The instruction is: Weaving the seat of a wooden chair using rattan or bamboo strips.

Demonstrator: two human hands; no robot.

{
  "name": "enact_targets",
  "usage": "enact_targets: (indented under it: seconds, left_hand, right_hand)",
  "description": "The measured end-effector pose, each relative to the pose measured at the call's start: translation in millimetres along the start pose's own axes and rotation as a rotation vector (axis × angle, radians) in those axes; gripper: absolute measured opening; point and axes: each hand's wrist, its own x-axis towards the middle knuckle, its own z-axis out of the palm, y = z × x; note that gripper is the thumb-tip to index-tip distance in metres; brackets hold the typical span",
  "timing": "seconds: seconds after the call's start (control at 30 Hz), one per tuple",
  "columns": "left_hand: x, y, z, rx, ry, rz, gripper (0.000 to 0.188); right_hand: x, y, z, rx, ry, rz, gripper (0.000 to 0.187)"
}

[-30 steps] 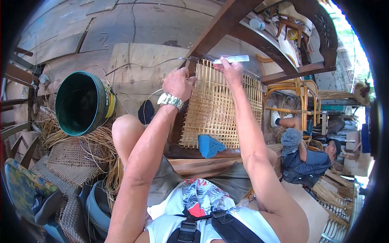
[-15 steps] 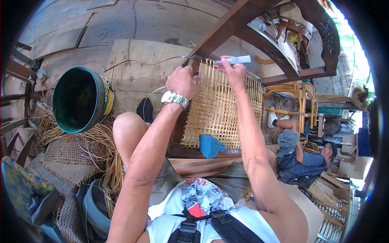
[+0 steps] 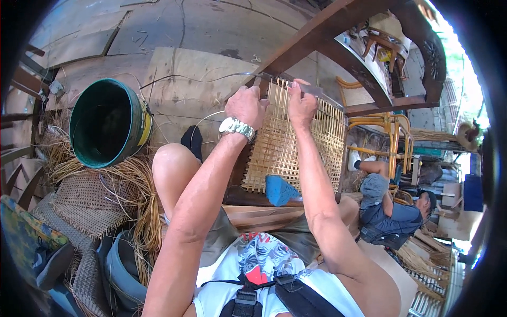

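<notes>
A wooden chair seat frame lies before my knees, with an open grid of woven cane [image 3: 296, 142] across it. My left hand [image 3: 246, 107], a metal watch on its wrist, is closed at the seat's far left corner. A thin pale cane strand [image 3: 211, 115] runs up to this hand from the left; its grip is hidden. My right hand [image 3: 303, 107] is over the far edge of the weave, fingers bent together and thumb up. What lies within its fingers does not show. Upright cane ends [image 3: 280, 82] stick up between the hands. A blue block [image 3: 280, 190] rests on the near edge.
A green bucket [image 3: 103, 122] stands left, beside bundles of loose cane [image 3: 132, 182] and a woven cane sheet [image 3: 90, 198]. A grey-blue tub [image 3: 124, 264] is nearer. The dark carved chair frame [image 3: 311, 39] rises at the far right. Another person [image 3: 391, 216] sits at right.
The pale-handled tool that showed in my right hand is no longer visible there. My left hand has shifted slightly right; the whole view has shifted a little.
</notes>
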Motion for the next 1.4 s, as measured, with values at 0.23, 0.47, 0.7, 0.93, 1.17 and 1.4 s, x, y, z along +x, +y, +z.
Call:
enact_targets:
  seconds: [0.23, 0.47, 0.7, 0.93, 1.17, 1.4]
  left_hand:
    - [0.9, -2.6, 1.4, 0.011, 0.022, 0.018, 0.030]
    - [0.3, 2.5, 2.8, -0.003, 0.016, 0.025, 0.030]
    - [1.7, -1.9, 3.7, 0.021, 0.044, 0.034, 0.031]
    - [2.3, -4.2, -0.4, -0.008, -0.006, -0.004, 0.032]
    - [2.4, -2.4, 0.5, 0.009, 0.021, 0.000, 0.035]
    - [1.8, -3.2, 1.5, -0.009, 0.016, -0.009, 0.034]
  right_hand:
    - [30.4, 4.2, 3.1, 0.603, -0.017, 0.596, 0.023]
    - [37.8, 8.6, 0.4, 0.772, 0.058, 0.870, 0.023]
    - [41.9, 12.9, -8.2, 0.684, -0.204, 0.697, 0.026]
    - [31.5, 22.3, -15.5, 0.499, -0.209, 0.393, 0.023]
    - [25.3, 25.1, -13.5, 0.536, -0.167, 0.303, 0.025]
    - [31.4, 15.6, -8.4, 0.368, -0.200, 0.259, 0.028]
